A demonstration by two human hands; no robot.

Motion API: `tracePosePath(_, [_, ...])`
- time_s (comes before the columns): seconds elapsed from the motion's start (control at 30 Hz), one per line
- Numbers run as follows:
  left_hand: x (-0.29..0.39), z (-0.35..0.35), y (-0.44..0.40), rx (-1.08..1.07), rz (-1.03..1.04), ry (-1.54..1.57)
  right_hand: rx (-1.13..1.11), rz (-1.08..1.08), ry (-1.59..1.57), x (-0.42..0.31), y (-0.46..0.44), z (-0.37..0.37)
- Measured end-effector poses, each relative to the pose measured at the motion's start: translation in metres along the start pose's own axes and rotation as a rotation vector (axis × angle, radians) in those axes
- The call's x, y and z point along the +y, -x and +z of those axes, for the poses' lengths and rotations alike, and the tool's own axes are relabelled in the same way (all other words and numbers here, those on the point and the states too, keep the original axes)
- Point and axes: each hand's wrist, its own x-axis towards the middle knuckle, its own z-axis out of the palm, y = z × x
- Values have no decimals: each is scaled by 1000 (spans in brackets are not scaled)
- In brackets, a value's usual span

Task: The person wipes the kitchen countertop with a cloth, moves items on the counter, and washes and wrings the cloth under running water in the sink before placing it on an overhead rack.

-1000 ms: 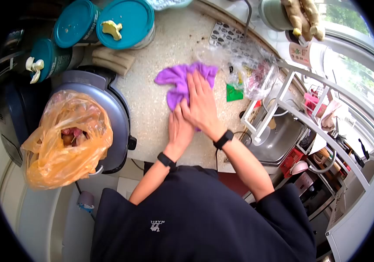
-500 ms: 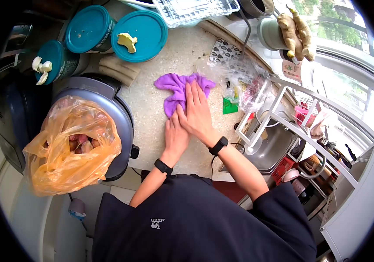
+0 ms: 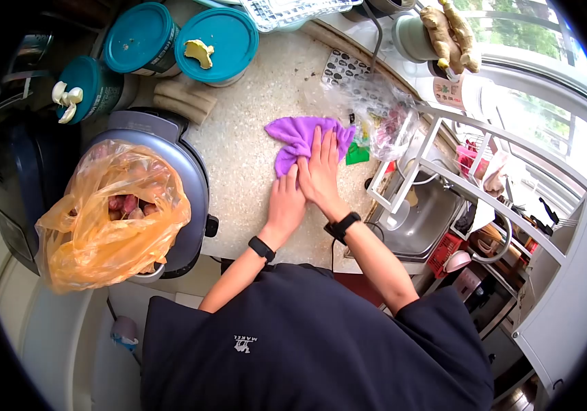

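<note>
A crumpled purple cloth (image 3: 300, 140) lies on the speckled countertop (image 3: 238, 178). My right hand (image 3: 321, 175) presses flat on its right part, fingers stretched out and nearly together. My left hand (image 3: 285, 205) is beside it, palm down, its fingertips at the cloth's lower edge and touching the right hand. Both hands are flat, and neither grips the cloth. The cloth's right end reaches a green packet (image 3: 357, 153) and lies near a clear plastic bag (image 3: 392, 127).
On the left, an orange bag (image 3: 112, 233) of reddish bulbs rests on a grey-blue appliance (image 3: 194, 185). Teal-lidded tubs (image 3: 228, 44) stand at the back left. A white rack (image 3: 437, 164) stands over the sink (image 3: 423, 219) on the right. Ginger (image 3: 447, 41) sits near the window.
The purple cloth has moved right across the counter under my right hand, closer to the green packet. My left hand has shifted right too. The camera view has also shifted slightly.
</note>
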Motion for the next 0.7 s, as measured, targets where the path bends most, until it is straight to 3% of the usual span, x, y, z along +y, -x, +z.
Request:
tracePosePath(0.1, [-11, -16, -29, 17, -48, 2, 147, -9, 76, -15, -42, 10])
tracePosePath(0.2, [-16, -36, -50, 55, -103, -8, 133, 72, -45, -42, -67, -2])
tracePosePath(0.33, [-8, -15, -7, 43, -71, 0, 135, 24, -114, -28, -5, -2])
tracePosePath(0.53, [6, -30, -33, 3, -53, -26, 143, 33, -93, -20, -46, -15])
tracePosePath(0.7, [-9, -9, 15, -36, -45, -32, 64, 7, -30, -22, 12, -2])
